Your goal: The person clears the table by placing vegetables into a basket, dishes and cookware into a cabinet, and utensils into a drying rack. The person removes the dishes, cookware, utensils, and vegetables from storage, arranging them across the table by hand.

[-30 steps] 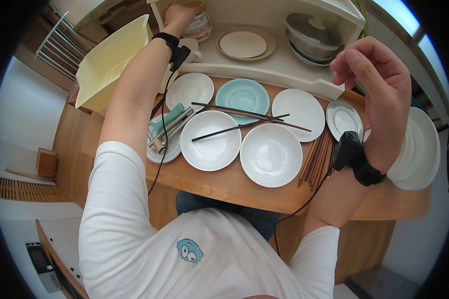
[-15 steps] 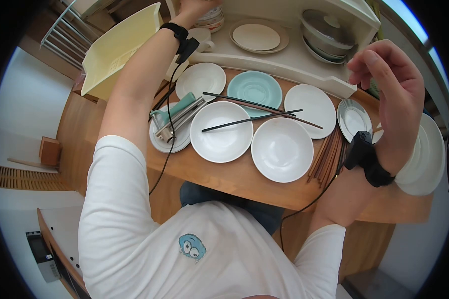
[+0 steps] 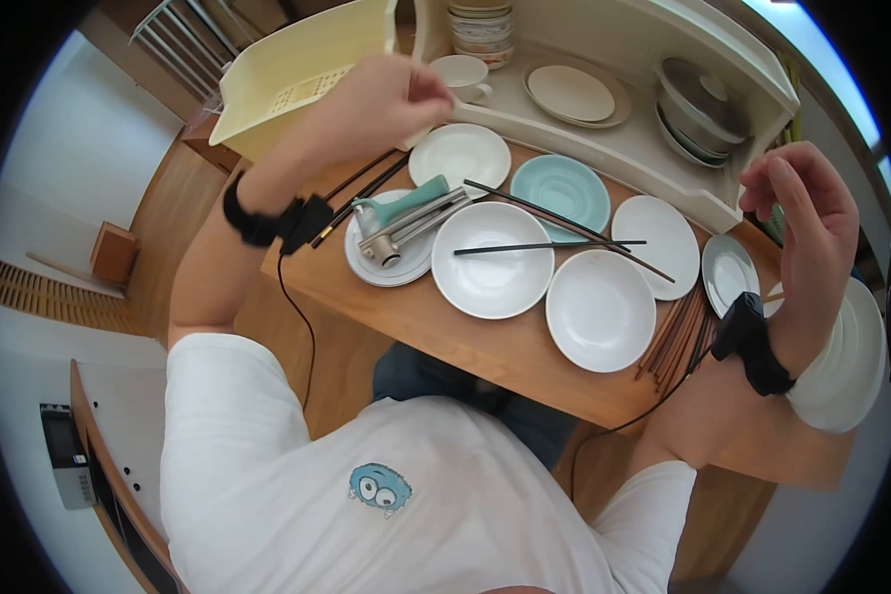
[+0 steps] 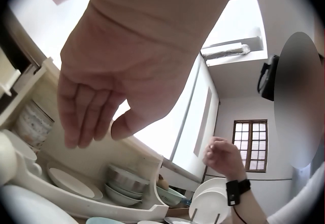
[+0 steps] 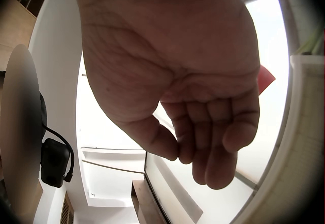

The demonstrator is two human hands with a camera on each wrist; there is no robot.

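Note:
My left hand (image 3: 381, 104) hovers above the table's left back, beside a white cup (image 3: 462, 77) and a white plate (image 3: 459, 158). In the left wrist view its fingers hang loosely bent, with nothing in them. Behind the cup rises a stack of bowls (image 3: 480, 35). Raised at the right, my right hand (image 3: 810, 208) is empty, fingers relaxed in a loose curl over a small rimmed plate (image 3: 731, 269). Dark chopsticks (image 3: 549, 247) lie across two shallow white dishes (image 3: 601, 315) and a pale blue plate (image 3: 561, 195). A green-handled peeler (image 3: 411, 205) rests with metal utensils on a plate.
A yellow basket (image 3: 297, 79) stands at the far left. The cream shelf (image 3: 643, 148) along the back holds flat plates (image 3: 572, 92) and a lidded pot (image 3: 703, 104). Brown chopsticks (image 3: 675, 332) fan out at the right, near large white plates (image 3: 840, 356). Cables run from both wrists.
My left hand has drawn back from the stacked bowls on the shelf, coming nearer to me, empty. The right hand keeps nearly the same pose. The head view has shifted left.

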